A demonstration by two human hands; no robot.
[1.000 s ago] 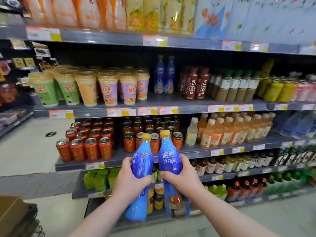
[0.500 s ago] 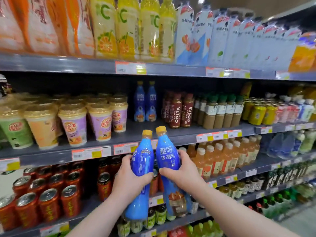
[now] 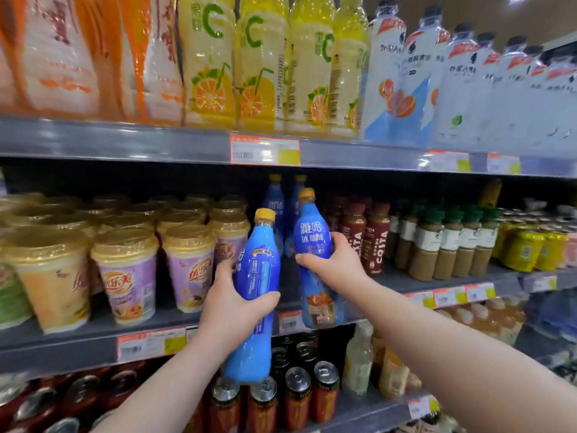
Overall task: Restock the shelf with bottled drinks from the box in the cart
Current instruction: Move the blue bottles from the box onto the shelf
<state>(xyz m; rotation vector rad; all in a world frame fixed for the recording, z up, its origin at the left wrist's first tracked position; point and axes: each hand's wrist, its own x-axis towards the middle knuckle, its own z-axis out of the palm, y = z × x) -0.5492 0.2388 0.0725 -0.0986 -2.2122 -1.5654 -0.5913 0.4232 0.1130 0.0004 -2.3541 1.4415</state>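
- Supermarket drinks shelving fills the view; the middle shelf (image 3: 62,350) carries milk-tea cups (image 3: 128,276) on the left and Costa bottles (image 3: 377,242) on the right.
- Between them, far back, stand two blue bottles (image 3: 276,207).
- Left hand (image 3: 231,304) wraps the waist of the left-hand bottle (image 3: 259,270), with the thumb (image 3: 271,297) across its front. The bottle leans slightly, its base hanging below the shelf edge, in front of the cans (image 3: 296,389).
- Right hand (image 3: 335,264) grips the right-hand bottle (image 3: 312,239) mid-body, fingers (image 3: 338,242) curled round the label. It is held higher, with its base level with the shelf lip.
- Both held bottles are side by side, just apart.
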